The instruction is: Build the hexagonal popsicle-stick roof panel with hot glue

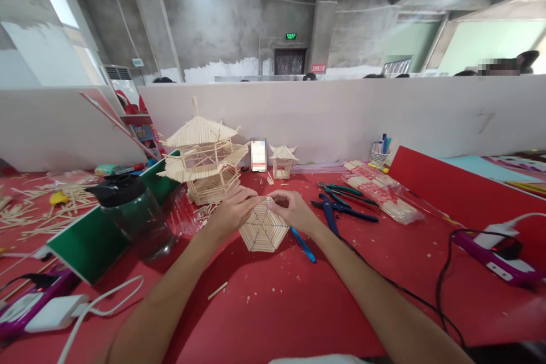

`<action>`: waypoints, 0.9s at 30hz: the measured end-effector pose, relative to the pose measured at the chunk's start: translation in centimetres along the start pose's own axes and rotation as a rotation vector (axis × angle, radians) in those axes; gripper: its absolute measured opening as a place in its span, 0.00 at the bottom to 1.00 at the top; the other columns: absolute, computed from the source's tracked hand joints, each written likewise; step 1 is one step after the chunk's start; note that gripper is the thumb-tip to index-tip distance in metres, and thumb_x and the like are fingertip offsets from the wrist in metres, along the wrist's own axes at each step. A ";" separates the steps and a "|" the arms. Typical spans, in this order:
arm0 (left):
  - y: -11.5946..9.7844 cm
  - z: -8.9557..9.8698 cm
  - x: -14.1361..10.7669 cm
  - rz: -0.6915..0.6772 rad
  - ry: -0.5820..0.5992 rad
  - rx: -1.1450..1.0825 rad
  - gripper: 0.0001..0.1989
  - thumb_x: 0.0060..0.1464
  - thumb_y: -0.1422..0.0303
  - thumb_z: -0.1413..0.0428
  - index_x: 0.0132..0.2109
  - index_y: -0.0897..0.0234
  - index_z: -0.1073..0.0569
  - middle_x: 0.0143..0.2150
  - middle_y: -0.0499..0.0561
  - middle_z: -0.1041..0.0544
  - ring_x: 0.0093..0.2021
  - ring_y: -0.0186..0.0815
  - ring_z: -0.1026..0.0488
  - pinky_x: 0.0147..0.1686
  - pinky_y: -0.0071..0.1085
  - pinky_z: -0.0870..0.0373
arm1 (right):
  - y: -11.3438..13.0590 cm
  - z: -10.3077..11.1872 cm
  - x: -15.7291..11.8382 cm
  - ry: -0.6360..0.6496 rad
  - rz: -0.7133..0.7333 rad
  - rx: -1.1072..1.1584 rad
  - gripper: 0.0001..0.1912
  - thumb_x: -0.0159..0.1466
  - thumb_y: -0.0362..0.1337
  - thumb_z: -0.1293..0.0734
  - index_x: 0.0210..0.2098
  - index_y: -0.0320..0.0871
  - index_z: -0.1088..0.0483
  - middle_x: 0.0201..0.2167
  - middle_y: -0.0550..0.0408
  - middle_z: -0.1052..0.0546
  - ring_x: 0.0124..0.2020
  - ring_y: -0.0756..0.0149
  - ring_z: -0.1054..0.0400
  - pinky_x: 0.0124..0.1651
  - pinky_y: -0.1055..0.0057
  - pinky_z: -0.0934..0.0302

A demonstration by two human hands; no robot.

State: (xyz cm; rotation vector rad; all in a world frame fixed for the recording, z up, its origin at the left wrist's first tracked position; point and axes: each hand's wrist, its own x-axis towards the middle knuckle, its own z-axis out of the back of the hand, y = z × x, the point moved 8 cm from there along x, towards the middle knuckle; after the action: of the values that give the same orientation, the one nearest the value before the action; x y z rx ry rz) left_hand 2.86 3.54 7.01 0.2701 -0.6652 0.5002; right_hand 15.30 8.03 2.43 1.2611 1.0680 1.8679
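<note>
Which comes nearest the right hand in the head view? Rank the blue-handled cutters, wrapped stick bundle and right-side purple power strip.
From the right hand:
1. Blue-handled cutters, just right.
2. Wrapped stick bundle, farther right, back.
3. Purple power strip, far right.

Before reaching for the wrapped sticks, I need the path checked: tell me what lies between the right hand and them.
The blue-handled tool and green-handled pliers lie between right hand and wrapped sticks, in the head view.

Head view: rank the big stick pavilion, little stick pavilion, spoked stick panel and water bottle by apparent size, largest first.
1. Big stick pavilion
2. Water bottle, helped by sitting nearer the camera
3. Spoked stick panel, partly covered by fingers
4. Little stick pavilion
</note>
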 end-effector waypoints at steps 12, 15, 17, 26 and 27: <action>3.6 0.0 -0.9 0.364 0.065 -0.435 0.19 0.59 0.66 0.46 0.57 0.60 0.32 0.47 0.54 0.24 0.46 0.39 0.27 0.47 0.37 0.30 | -0.3 0.2 0.2 0.018 -0.010 -0.007 0.10 0.59 0.41 0.33 0.35 0.41 0.27 0.33 0.52 0.21 0.35 0.64 0.28 0.41 0.67 0.35; 4.2 -0.1 -1.1 0.400 0.094 -0.464 0.14 0.59 0.67 0.47 0.51 0.61 0.28 0.45 0.53 0.23 0.42 0.38 0.26 0.45 0.35 0.30 | -0.4 0.3 0.2 0.017 -0.016 -0.006 0.10 0.58 0.41 0.33 0.34 0.41 0.28 0.33 0.52 0.22 0.34 0.64 0.28 0.41 0.67 0.35; 4.4 0.1 -1.0 0.412 0.092 -0.453 0.11 0.59 0.67 0.47 0.47 0.62 0.26 0.43 0.53 0.22 0.41 0.37 0.26 0.44 0.35 0.30 | -0.5 0.3 0.2 0.009 -0.021 0.006 0.10 0.58 0.41 0.33 0.35 0.41 0.28 0.33 0.52 0.22 0.35 0.64 0.29 0.41 0.67 0.36; 4.2 0.3 -0.4 0.410 0.069 -0.364 0.08 0.58 0.66 0.45 0.37 0.62 0.23 0.35 0.51 0.21 0.37 0.37 0.26 0.41 0.35 0.32 | -0.8 0.3 0.1 -0.005 -0.046 0.024 0.11 0.58 0.42 0.32 0.36 0.41 0.28 0.33 0.53 0.22 0.34 0.65 0.29 0.40 0.68 0.36; 4.3 0.3 -0.5 0.418 0.062 -0.361 0.08 0.58 0.65 0.46 0.37 0.63 0.24 0.35 0.51 0.21 0.37 0.37 0.26 0.41 0.35 0.32 | -0.8 0.3 0.1 -0.005 -0.049 0.028 0.11 0.58 0.42 0.32 0.36 0.41 0.28 0.33 0.53 0.22 0.34 0.65 0.29 0.41 0.68 0.36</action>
State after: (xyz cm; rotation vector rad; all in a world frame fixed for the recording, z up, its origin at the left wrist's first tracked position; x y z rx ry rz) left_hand 0.15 6.93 7.24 -0.2305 -0.7412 0.7706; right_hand 15.61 8.58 1.82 1.2437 1.1158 1.8182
